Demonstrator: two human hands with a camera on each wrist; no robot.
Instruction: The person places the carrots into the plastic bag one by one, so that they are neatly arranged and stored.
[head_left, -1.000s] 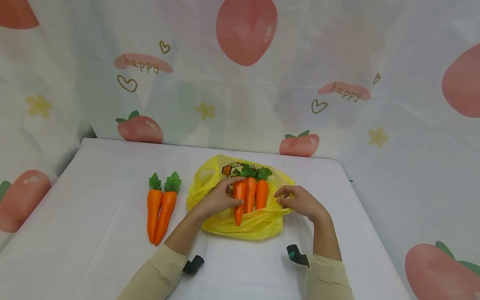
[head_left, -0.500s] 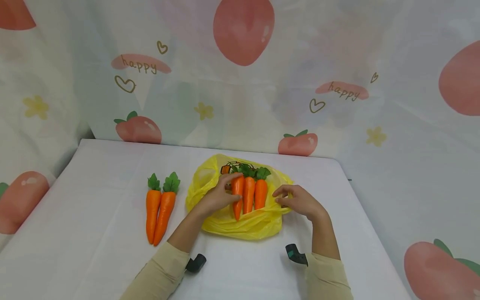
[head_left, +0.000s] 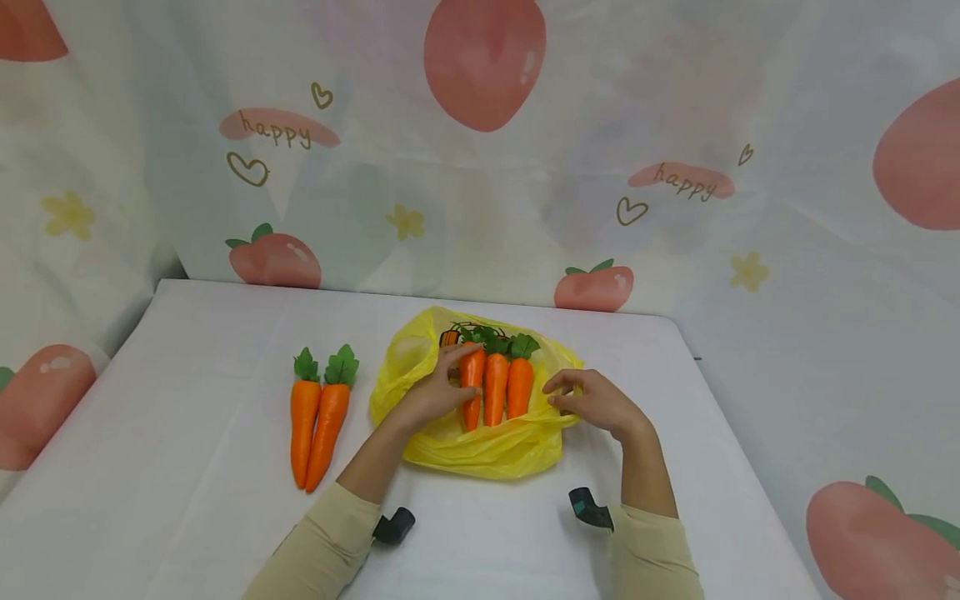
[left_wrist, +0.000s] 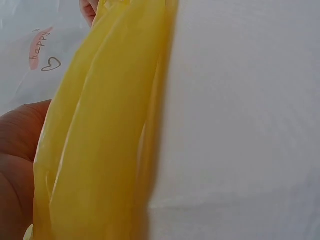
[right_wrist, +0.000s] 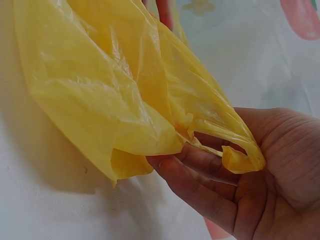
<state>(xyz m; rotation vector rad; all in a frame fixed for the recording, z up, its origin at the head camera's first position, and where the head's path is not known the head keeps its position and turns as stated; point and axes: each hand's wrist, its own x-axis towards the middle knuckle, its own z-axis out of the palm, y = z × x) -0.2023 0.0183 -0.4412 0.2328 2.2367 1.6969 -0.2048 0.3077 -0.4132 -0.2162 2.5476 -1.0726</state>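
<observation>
My left hand [head_left: 433, 397] reaches into the yellow plastic bag [head_left: 487, 460], thumb and fingers on either side of the leftmost carrot [head_left: 472, 372]. Beside that carrot lie the middle carrot [head_left: 495, 388] and the right carrot [head_left: 520, 389], green leaves pointing away from me. At the bag's right side my right hand [head_left: 600, 405] holds its edge; in the right wrist view the bag's handle [right_wrist: 240, 159] loops between thumb and curled fingers. The left wrist view shows the bag's outer wall [left_wrist: 100, 125] hiding most of the left hand [left_wrist: 17, 165].
Two more carrots, a left one [head_left: 303, 433] and a right one [head_left: 328, 433], lie side by side on the white table [head_left: 187, 508], left of the bag. A patterned cloth backdrop [head_left: 480, 225] stands behind the table. Black wrist devices [head_left: 393, 527] jut out near both sleeves.
The leftmost carrot has slid away from me, deeper into the bag, with my left hand; its tip now lies level with the others. My right hand keeps its place at the bag.
</observation>
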